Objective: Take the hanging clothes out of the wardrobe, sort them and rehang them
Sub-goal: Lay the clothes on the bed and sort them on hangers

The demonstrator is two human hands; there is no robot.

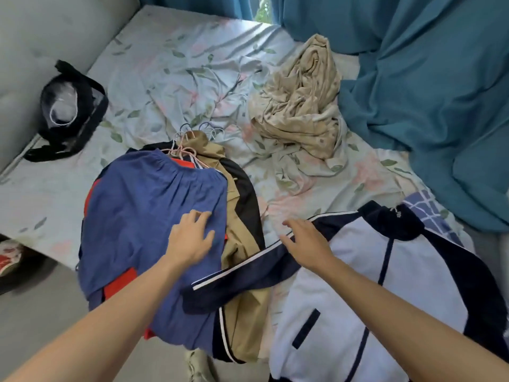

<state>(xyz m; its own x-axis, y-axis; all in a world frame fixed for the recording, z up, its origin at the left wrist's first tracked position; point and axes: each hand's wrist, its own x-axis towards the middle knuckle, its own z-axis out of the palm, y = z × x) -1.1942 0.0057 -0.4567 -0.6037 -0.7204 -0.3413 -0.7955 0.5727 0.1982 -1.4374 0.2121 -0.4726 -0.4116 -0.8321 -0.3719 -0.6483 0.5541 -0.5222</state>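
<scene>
- Flat and spread, my left hand [191,238] presses on the blue garment [154,216] that tops the pile of clothes on hangers; the fingers are straight and grip nothing.
- My right hand [305,241] rests with loose, open fingers on the navy sleeve [242,274] of the white and navy jacket [371,293], holding nothing.
- That jacket lies spread on the near right part of the bed, its front up, a navy zip line running down the white body; its sleeve with a white stripe stretches left across the foot of the pile.
- Under the blue garment I see orange-red cloth [121,282] at its left edge, then a tan garment [242,232] and a black one [248,194] showing at its right edge.
- Several hanger hooks [198,133], some pale pink and some blue-grey, stick out together at the far end of the pile.
- Everything lies on a floral bedsheet [176,59], crumpled toward the middle.
- Beyond the jacket's collar a blue checked cloth [424,210] peeks out.
- Farther back, a beige patterned cloth [303,106] lies bunched up.
- At the far left, a black bag [71,111] with straps sits by the grey padded headboard [41,37].
- Teal curtains [427,78] hang along the far right and spill onto the bed.
</scene>
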